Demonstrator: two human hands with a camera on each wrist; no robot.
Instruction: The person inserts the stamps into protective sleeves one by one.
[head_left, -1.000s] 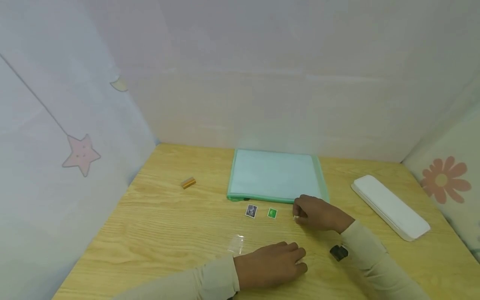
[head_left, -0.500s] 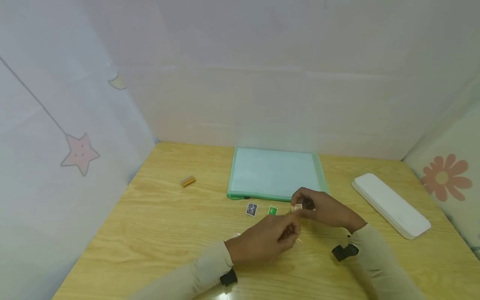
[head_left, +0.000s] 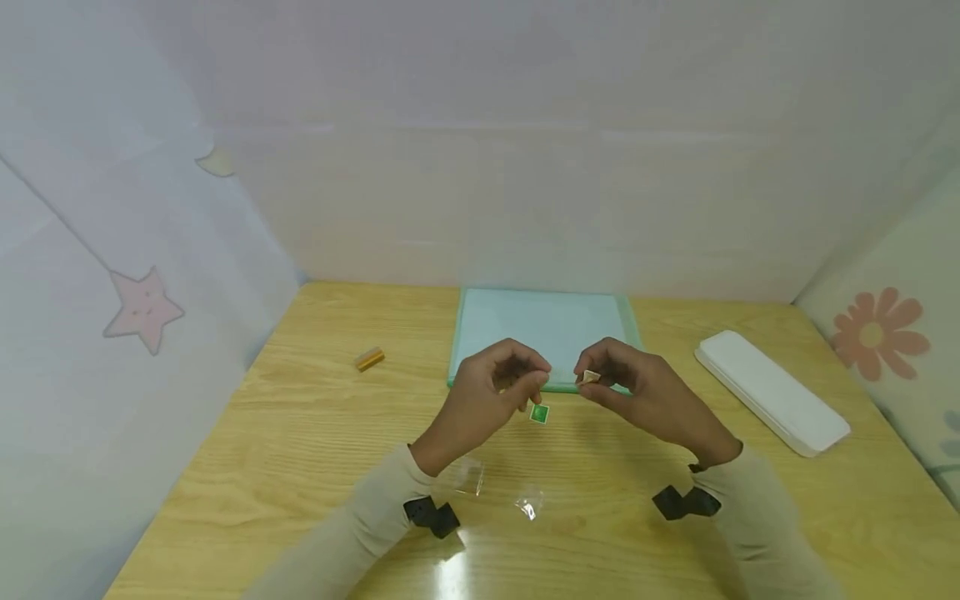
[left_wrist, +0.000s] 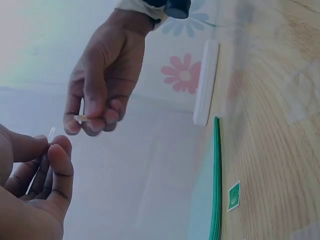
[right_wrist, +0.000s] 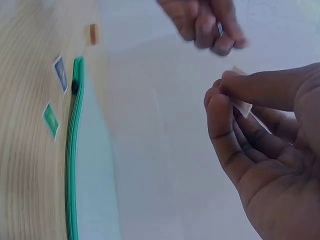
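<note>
My right hand (head_left: 633,387) pinches a small beige stamp (head_left: 590,377) between thumb and fingers, raised in front of the folder. Facing it, my left hand (head_left: 491,392) pinches a thin clear piece of plastic (left_wrist: 51,134) that stands up past its fingertips. A small gap separates the two hands. Below them on the table lies a green stamp (head_left: 539,414). The dark grey stamp (right_wrist: 60,73) shows beside the folder in the right wrist view; my left hand hides it in the head view. Two clear plastic pieces, one a flat sleeve (head_left: 470,477), lie nearer me.
A green-edged zip folder (head_left: 543,325) lies at the back of the wooden table (head_left: 300,467). To the right is a long white case (head_left: 772,392). A small orange-brown block (head_left: 369,359) lies at the left. Cloth walls surround the table.
Both hands have risen and moved apart over the folder's front edge. The right hand has brought the beige stamp up from the table. The left hand has lifted a clear plastic piece.
</note>
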